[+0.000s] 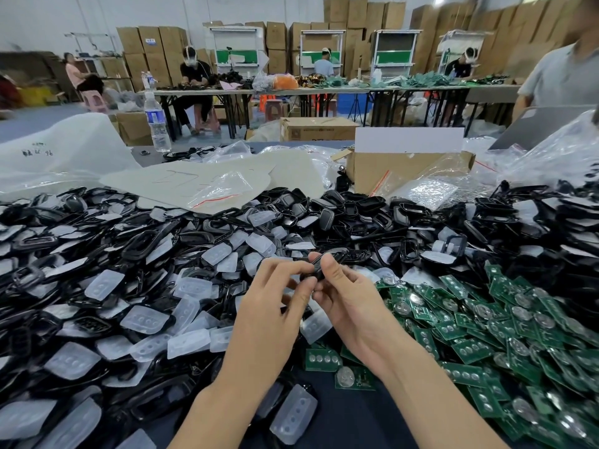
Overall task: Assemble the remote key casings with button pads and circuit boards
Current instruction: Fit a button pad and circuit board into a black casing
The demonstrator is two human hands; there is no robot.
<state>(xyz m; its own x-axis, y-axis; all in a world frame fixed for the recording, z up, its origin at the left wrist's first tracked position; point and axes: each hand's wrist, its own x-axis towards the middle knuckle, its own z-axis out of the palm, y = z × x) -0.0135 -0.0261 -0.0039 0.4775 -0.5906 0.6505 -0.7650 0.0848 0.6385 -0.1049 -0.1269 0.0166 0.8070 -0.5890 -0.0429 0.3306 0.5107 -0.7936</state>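
Observation:
A black remote key casing (319, 265) is held edge-on above the table between both hands. My left hand (278, 296) pinches its near end with thumb and fingers. My right hand (348, 296) grips its right side, thumb on top. Most of the casing is hidden behind the fingers. A large heap of black casings (139, 247) mixed with translucent white button pads (144, 319) covers the table to the left and behind. Green circuit boards (486, 322) with round coin cells are piled on the right.
An open cardboard box (402, 166) and crumpled clear plastic bags (544, 157) stand at the back right. A water bottle (157, 121) stands at the back left. A person in a grey shirt (560, 76) stands at the far right; other workers sit at distant tables.

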